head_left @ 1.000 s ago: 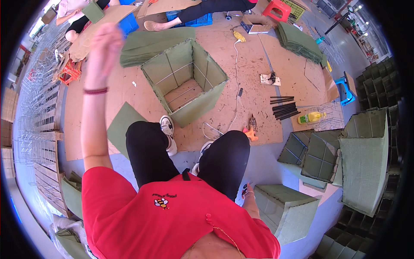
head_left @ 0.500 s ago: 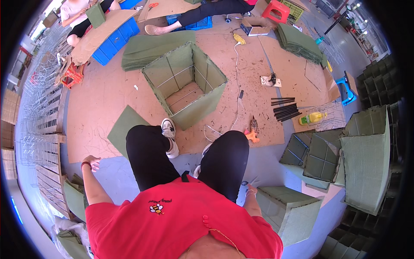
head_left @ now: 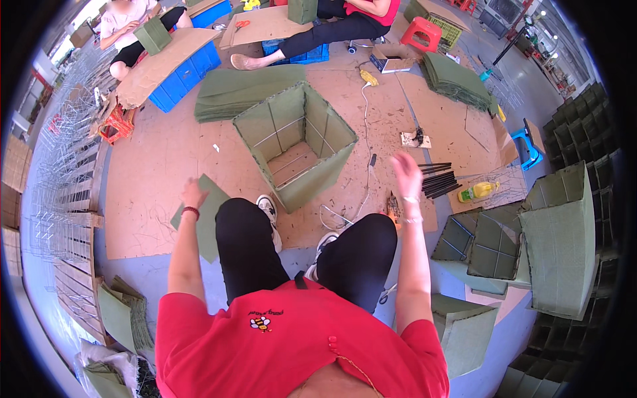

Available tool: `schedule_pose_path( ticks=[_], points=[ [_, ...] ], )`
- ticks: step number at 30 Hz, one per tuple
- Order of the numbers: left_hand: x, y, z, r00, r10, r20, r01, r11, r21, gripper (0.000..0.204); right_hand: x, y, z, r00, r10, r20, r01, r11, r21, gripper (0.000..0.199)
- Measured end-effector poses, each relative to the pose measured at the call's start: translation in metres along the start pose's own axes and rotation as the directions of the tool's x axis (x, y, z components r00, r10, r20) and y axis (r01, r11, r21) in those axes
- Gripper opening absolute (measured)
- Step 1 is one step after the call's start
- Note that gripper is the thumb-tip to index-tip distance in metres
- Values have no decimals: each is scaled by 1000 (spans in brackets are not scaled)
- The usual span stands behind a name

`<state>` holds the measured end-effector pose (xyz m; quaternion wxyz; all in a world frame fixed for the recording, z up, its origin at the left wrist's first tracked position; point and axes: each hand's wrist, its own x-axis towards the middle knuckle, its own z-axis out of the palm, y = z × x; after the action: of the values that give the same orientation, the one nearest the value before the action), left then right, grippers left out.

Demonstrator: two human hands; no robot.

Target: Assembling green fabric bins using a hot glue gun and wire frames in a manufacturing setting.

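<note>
My left hand is held out beside a flat green felt-like sheet to the left of my knee; its fingers look loosely apart, holding nothing. My right hand is raised over the cardboard with nothing in it, fingers extended and a little blurred. Between the two hands, beyond my feet, stands a green open-topped box with a wire frame along its inner walls. A pair of scissors lies on the floor by my right thigh. Close to my right wrist rests a glue gun with an orange part.
Black sticks, a yellow bottle and finished green boxes stand on the right. A stack of green sheets lies behind the box. A white cord crosses the cardboard. Two people sit at cardboard-topped blue crates.
Both hands have come forward and up, the right away from the scissors beside my thigh, the left toward the green sheet. The view has shifted slightly, showing more of the far side.
</note>
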<state>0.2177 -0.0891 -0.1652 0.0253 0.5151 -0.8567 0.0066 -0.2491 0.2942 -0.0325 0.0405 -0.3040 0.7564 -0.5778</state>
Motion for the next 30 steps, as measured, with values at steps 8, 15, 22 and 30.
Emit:
schedule_pose_path(
  ticks=[8,15,22,30],
  points=[
    [-1,60,-24,866,286,409,-208,952,-226,61,-54,-129,242,813,-225,537,454,823,-342,53],
    [-7,0,-12,873,194,447,105,820,-562,51,-37,-87,252,703,237,670,245,804,-541,28],
    [10,80,41,689,241,683,484,548,-682,43,60,-57,126,962,-149,227,269,639,-721,28],
    [65,216,81,580,395,712,721,157,-675,61,74,-4,39,988,-150,-27,87,700,-708,38]
  ],
)
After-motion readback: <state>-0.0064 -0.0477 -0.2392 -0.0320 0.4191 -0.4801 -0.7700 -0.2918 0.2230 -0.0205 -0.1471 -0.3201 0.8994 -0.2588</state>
